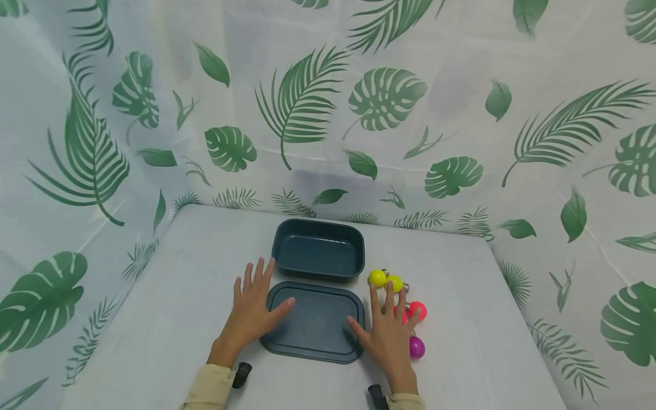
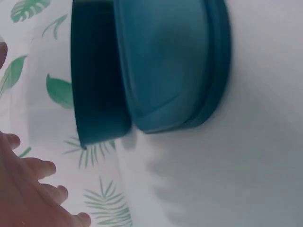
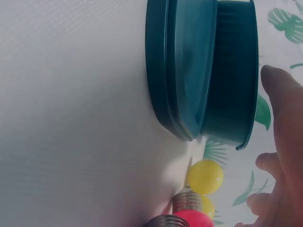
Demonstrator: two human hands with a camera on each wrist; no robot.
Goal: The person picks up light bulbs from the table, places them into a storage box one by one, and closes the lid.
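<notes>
My left hand [image 1: 251, 310] is spread with straight fingers over the left edge of a dark teal lid [image 1: 312, 322], fingertips near the left side of a matching box [image 1: 318, 250]. My right hand [image 1: 386, 336] is also spread, its thumb over the lid's right edge and its fingers over several small coloured light bulbs. Two yellow bulbs [image 1: 377, 278] lie just beyond its fingertips. Pink bulbs [image 1: 418, 311] are partly hidden under the fingers, and a purple bulb [image 1: 417, 347] lies to the right of the hand. The right wrist view shows a yellow bulb [image 3: 205, 177] with nothing held in the hand.
The lid lies flat directly in front of the open box on a white table [image 1: 461, 319]. Behind the table and along both sides hangs a white curtain [image 1: 318, 171] printed with green leaves. Dark straps [image 1: 242, 376] sit at both sleeve cuffs.
</notes>
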